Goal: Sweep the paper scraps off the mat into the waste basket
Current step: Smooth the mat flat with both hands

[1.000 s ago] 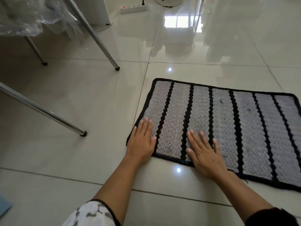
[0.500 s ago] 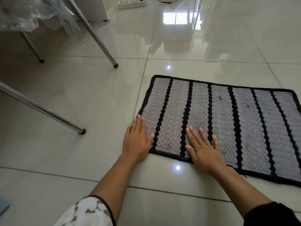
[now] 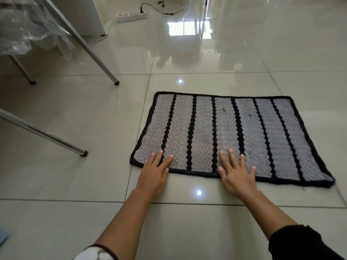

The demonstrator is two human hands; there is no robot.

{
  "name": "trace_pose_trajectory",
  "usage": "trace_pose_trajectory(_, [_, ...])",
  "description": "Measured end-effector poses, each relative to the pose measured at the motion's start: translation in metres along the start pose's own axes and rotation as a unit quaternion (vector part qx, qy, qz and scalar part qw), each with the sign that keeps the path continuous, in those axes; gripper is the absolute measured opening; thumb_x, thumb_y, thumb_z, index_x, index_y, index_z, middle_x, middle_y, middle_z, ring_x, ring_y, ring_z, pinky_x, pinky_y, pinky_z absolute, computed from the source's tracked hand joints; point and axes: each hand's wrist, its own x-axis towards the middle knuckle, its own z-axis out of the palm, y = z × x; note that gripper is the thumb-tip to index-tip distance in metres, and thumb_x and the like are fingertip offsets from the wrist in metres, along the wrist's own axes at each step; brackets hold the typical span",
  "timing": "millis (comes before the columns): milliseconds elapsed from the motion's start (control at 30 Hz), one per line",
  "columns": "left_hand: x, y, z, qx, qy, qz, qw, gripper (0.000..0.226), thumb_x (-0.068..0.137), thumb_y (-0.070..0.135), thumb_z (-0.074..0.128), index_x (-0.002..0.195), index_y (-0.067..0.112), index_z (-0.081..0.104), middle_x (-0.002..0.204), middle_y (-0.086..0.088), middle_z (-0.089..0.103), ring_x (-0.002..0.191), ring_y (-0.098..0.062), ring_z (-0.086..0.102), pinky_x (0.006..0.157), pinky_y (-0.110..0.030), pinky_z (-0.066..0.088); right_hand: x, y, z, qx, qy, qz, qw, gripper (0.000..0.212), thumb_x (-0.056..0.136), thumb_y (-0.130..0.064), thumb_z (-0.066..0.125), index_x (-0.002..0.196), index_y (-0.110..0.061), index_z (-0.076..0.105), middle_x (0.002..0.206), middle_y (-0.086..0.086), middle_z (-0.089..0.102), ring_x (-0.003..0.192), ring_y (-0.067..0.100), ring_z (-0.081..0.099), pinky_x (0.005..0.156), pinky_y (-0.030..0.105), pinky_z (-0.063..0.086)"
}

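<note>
The mat [image 3: 232,136] is lying flat on the glossy tiled floor [image 3: 75,128], grey with black stripes and a black border, its near edge running under both hands; no clear paper scraps are showing on it, only a few small grey specks [image 3: 224,109] toward the far side that are too small to identify; the waste basket is not appearing anywhere in view. The left hand [image 3: 155,171] is resting palm down near the near-left corner, fingers straight and loosely together, their tips on the weave and the palm on the tile, gripping nothing; the right hand [image 3: 237,174] is lying flat a little way to its right, fingers spread across the near border, likewise holding nothing. Metal table legs [image 3: 93,51] are slanting down to the left, with crumpled clear plastic [image 3: 24,32] above them and a power strip [image 3: 131,16] far behind.

Judging from here, the risk is that the mat is sitting loose on a slick floor; pressing and pushing forward may be sliding or bunching it rather than sweeping it; and with no basket in sight, anything brushed off may simply be scattering across the tiles.
</note>
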Motion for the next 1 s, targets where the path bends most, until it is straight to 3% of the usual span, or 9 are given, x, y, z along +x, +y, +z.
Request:
trace_pose_trajectory(167, [-0.028, 0.016, 0.009, -0.035, 0.041, -0.040, 0.998, 0.041, 0.093, 0.026, 0.039, 0.134, 0.033, 0.038, 0.152, -0.007, 0.026, 0.140, -0.031, 0.018, 0.114, -0.045, 0.021, -0.024, 0.016, 0.009, -0.008, -0.008, -0.030, 0.999, 0.052, 0.096, -0.049, 0.013, 0.132, -0.042, -0.024, 0.151, -0.010, -0.023, 0.138, 0.021, -0.020, 0.110, 0.055, -0.008])
trace_pose_trajectory(300, [-0.052, 0.030, 0.017, 0.026, 0.055, -0.061, 0.996, 0.043, 0.091, 0.029, 0.043, 0.133, 0.036, 0.035, 0.147, -0.006, 0.032, 0.133, -0.029, 0.027, 0.107, -0.047, 0.030, -0.043, 0.031, 0.015, -0.018, -0.021, -0.037, 0.999, 0.056, 0.096, -0.049, 0.012, 0.137, -0.034, -0.023, 0.149, -0.012, -0.026, 0.138, 0.018, -0.022, 0.110, 0.052, -0.010])
trace_pose_trajectory(433, [-0.069, 0.041, 0.028, 0.046, 0.045, -0.065, 0.996, 0.052, 0.092, 0.031, 0.038, 0.140, 0.035, 0.019, 0.149, -0.008, 0.025, 0.134, -0.030, 0.022, 0.112, -0.046, 0.019, -0.056, 0.043, 0.020, -0.022, -0.029, -0.035, 0.999, 0.057, 0.095, -0.049, 0.011, 0.137, -0.032, -0.025, 0.141, -0.014, -0.034, 0.136, 0.017, -0.025, 0.110, 0.051, -0.012])
trace_pose_trajectory(600, [-0.063, 0.044, 0.024, -0.003, 0.028, -0.063, 0.998, 0.049, 0.090, 0.023, 0.041, 0.137, 0.027, 0.027, 0.149, -0.010, 0.020, 0.139, -0.029, 0.012, 0.116, -0.046, 0.012, -0.058, 0.045, 0.019, -0.012, -0.039, -0.031, 0.999, 0.057, 0.095, -0.050, 0.011, 0.135, -0.033, -0.026, 0.136, -0.016, -0.037, 0.136, 0.016, -0.026, 0.109, 0.051, -0.014])
trace_pose_trajectory(767, [-0.056, 0.046, 0.027, -0.039, -0.001, -0.057, 0.998, 0.050, 0.090, 0.015, 0.035, 0.138, 0.023, 0.023, 0.157, 0.001, -0.004, 0.143, -0.022, -0.010, 0.116, -0.048, -0.006, -0.058, 0.044, 0.019, -0.005, -0.036, -0.026, 0.999, 0.057, 0.096, -0.049, 0.012, 0.137, -0.034, -0.024, 0.138, -0.017, -0.036, 0.135, 0.015, -0.027, 0.109, 0.050, -0.015])
trace_pose_trajectory(1000, [-0.056, 0.046, 0.029, -0.033, -0.013, -0.064, 0.997, 0.053, 0.091, 0.017, 0.032, 0.140, 0.024, 0.014, 0.157, 0.003, -0.008, 0.143, -0.023, -0.012, 0.115, -0.048, -0.007, -0.060, 0.041, 0.021, 0.000, -0.039, -0.020, 0.999, 0.057, 0.097, -0.047, 0.012, 0.138, -0.032, -0.024, 0.136, -0.017, -0.036, 0.136, 0.018, -0.026, 0.108, 0.053, -0.015])
